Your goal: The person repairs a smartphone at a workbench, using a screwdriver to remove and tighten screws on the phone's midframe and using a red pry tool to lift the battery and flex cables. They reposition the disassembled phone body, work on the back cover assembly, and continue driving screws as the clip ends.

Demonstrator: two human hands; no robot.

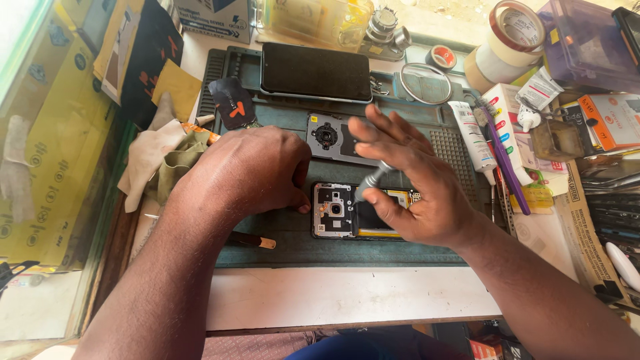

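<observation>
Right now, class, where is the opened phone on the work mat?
The opened phone lies at the mat's lower centre, between the left hand and right hand, below the grey back cover.

An opened phone (347, 212) lies at frame centre on a work mat (400, 250), a removed cover (333, 137) just above it, another phone (315, 72) higher still, tape rolls (503, 43) upper right.

Tight on your right, open toward you.
Your bare mat edge (373, 252) below the opened phone (347, 212) is free; the tube (475, 141) and tape rolls (503, 41) crowd the right, cloths (163, 160) block the left.
</observation>
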